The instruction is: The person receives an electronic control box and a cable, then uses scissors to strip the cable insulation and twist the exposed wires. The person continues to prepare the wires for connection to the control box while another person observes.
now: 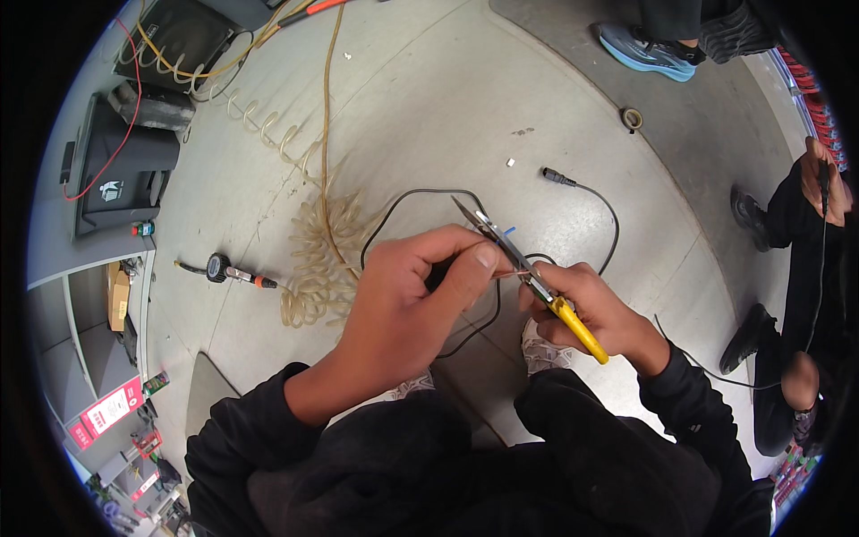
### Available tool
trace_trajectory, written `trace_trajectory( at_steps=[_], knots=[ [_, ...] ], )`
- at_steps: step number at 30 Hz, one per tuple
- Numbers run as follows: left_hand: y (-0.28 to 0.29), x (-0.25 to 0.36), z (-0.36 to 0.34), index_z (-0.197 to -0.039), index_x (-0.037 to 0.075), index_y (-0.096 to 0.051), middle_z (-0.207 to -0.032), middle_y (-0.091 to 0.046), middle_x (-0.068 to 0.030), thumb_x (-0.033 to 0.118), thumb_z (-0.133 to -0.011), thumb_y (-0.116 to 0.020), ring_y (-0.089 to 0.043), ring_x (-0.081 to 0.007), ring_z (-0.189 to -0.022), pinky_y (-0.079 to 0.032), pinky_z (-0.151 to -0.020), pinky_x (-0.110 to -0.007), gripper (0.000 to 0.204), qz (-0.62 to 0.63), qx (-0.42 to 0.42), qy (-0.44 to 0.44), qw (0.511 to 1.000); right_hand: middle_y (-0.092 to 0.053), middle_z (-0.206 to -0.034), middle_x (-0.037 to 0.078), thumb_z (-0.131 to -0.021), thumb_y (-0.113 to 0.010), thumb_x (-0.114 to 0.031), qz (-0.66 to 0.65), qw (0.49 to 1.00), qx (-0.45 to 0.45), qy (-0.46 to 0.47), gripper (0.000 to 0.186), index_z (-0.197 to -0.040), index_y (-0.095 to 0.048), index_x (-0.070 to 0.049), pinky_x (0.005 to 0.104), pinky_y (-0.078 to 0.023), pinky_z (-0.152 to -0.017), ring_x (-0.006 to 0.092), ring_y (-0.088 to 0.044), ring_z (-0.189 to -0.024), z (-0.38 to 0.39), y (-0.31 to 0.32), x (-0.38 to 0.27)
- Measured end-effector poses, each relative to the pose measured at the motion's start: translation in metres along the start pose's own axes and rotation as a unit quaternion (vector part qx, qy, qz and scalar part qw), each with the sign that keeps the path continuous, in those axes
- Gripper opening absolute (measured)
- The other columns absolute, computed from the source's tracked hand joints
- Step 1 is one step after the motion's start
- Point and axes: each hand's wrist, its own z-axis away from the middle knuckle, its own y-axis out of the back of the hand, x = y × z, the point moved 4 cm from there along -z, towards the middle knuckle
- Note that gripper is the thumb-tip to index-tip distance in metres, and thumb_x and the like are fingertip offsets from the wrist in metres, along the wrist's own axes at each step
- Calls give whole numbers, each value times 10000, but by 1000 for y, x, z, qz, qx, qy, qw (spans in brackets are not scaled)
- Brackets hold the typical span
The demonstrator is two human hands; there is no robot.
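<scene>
My left hand [425, 295] pinches a thin wire [508, 232] with a short blue piece at its end, thumb and forefinger together beside the metal blades of a cutting tool. My right hand [591, 309] grips that tool, yellow-handled scissors [577, 327], whose pointed blades angle up and away from me across the wire. Whether the blades touch the wire I cannot tell. A black cable [438, 190] loops below my hands on the floor, and a stretch ending in a black plug [557, 176] lies beyond them.
Coiled clear hose [318, 259] and a gauge tool [217, 268] lie left on the floor [429, 107]. Grey cabinets [85, 340] and bins [125, 179] line the left. A tape roll [632, 119] lies upper right. Other people's shoes [644, 54] and hands [823, 179] holding cable are right.
</scene>
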Motion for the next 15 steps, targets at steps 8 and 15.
trace_trajectory(
  at_steps=[8, 15],
  knots=[
    [-1, -4, -2, -996, -35, -701, -739, -597, -6, 137, -1053, -606, -464, -51, -673, -383, -616, -245, 205, -28, 14, -29, 999, -644, -797, 187, -729, -700, -49, 10, 1000, 15, -6, 264, -960, -586, 12, 386, -482, -624, 405, -650, -697, 2, -3, 2],
    [-1, 3, -4, -834, 25, -562, -674, -518, -36, 175, -937, -772, -433, -115, -588, -360, -532, -302, 278, -171, 14, -86, 981, -532, -682, 102, -766, -661, -39, -56, 998, 24, -25, 196, -936, -572, 0, 315, -405, -570, 202, -516, -587, 7, -17, 6]
  ],
)
